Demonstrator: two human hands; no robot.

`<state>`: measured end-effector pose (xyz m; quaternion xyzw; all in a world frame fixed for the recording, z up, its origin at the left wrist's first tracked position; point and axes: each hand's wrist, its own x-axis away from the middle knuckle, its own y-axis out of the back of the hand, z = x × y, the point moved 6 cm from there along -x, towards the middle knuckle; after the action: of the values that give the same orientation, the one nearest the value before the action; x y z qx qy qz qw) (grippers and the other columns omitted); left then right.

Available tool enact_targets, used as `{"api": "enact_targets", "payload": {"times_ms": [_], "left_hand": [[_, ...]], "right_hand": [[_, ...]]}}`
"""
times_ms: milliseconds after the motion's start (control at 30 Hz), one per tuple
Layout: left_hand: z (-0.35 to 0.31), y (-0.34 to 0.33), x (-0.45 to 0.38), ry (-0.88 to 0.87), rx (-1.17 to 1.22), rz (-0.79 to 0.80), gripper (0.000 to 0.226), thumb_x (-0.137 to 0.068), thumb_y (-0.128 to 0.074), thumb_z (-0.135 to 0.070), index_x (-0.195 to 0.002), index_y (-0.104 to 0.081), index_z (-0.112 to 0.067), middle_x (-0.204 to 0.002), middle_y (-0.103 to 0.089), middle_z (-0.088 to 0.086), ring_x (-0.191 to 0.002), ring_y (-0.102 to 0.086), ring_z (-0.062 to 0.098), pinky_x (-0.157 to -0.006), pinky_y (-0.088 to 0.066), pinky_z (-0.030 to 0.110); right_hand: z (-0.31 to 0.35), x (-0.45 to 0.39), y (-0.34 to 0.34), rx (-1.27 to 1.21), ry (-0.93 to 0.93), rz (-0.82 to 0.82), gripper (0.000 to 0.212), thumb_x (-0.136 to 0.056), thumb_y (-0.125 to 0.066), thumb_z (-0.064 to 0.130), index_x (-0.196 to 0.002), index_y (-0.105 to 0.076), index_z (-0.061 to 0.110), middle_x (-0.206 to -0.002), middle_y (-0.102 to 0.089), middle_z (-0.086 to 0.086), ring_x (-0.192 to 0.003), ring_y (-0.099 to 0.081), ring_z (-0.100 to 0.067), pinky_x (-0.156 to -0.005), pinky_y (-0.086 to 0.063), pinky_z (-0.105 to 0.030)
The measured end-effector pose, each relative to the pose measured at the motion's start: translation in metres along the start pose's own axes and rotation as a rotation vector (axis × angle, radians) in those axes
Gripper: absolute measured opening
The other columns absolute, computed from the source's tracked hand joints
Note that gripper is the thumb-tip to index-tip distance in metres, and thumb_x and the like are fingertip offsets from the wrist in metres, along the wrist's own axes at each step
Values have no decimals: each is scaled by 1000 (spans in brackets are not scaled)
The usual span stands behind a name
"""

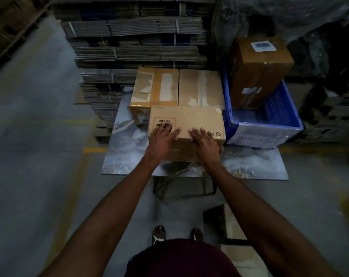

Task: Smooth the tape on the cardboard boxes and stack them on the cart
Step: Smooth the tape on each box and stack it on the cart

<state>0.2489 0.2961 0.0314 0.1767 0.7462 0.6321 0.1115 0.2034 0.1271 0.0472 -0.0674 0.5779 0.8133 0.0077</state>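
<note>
A brown cardboard box [191,118] with a red-dashed "UN 3481" label lies on the marble-patterned table [129,156]. My left hand [162,139] presses flat on its near left top edge, fingers straight over the label. My right hand [204,141] presses flat on the near right top edge. Behind it stand two more boxes: a left one [153,86] with torn pale tape and a right one [201,87] with a pale tape strip. No cart is in view.
A blue plastic crate [269,114] at the table's right holds a tall brown box [259,66] with a white label. Bundled flat cardboard [133,37] is stacked behind the table. Grey floor with yellow lines lies left. A small box [215,220] sits on the floor near my feet.
</note>
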Motion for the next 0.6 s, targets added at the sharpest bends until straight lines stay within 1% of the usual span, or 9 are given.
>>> {"api": "enact_targets", "payload": {"times_ms": [133,200,267,300,400,500,533,600], "left_hand": [[1,18,5,-79,-22,-21,49,-108,-35,-35,-156,-27,-37,-165,-22,5,-152,-15,34,-122,-13,47],[10,24,12,-54,-17,-61,48,-108,-36,-36,-155,-32,-35,-164,-26,1,-151,-16,38,-121,-18,51],[14,20,16,1,33,-79,45,-108,-38,-35,-153,-38,-33,-162,-30,0,-150,-17,38,-121,-21,50],[15,16,16,24,50,-84,45,-108,-39,-35,-152,-40,-32,-162,-31,1,-151,-18,37,-122,-21,48],[14,12,14,52,65,-73,44,-108,-39,-35,-152,-38,-32,-162,-30,1,-152,-19,34,-123,-17,46],[13,17,13,25,62,-66,47,-108,-33,-42,-153,-37,-32,-162,-31,3,-151,-20,35,-122,-16,48],[13,18,15,23,43,-68,48,-107,-32,-44,-154,-36,-32,-163,-31,4,-151,-18,36,-122,-15,50],[13,16,21,50,27,-82,50,-105,-37,-42,-155,-32,-37,-165,-23,4,-151,-9,42,-121,-6,58]], "right_hand": [[-15,-4,11,23,86,30,46,-104,-53,32,-150,-46,30,-153,-49,2,-143,-44,-22,-116,-37,-45],[-25,-2,16,-11,77,20,46,-103,-55,33,-149,-47,29,-153,-50,1,-141,-46,-21,-112,-44,-45],[-32,4,18,-62,27,-16,46,-102,-58,33,-147,-50,26,-151,-52,-1,-139,-49,-21,-108,-48,-44],[-32,6,16,-70,5,-32,47,-101,-59,31,-147,-50,25,-151,-52,-1,-139,-49,-21,-107,-48,-44],[-27,5,10,-87,-46,-51,47,-101,-61,24,-146,-51,21,-150,-53,-4,-140,-48,-22,-113,-43,-44],[-25,3,14,-68,-48,-15,49,-101,-59,31,-148,-49,21,-154,-48,-6,-144,-42,-25,-117,-37,-48],[-28,4,15,-53,-68,-13,52,-100,-59,35,-149,-48,21,-158,-43,-8,-148,-36,-27,-120,-33,-50],[-40,10,17,-95,-241,-31,67,-96,-64,43,-154,-39,23,-166,-23,-14,-153,-20,-33,-123,-20,-52]]}}
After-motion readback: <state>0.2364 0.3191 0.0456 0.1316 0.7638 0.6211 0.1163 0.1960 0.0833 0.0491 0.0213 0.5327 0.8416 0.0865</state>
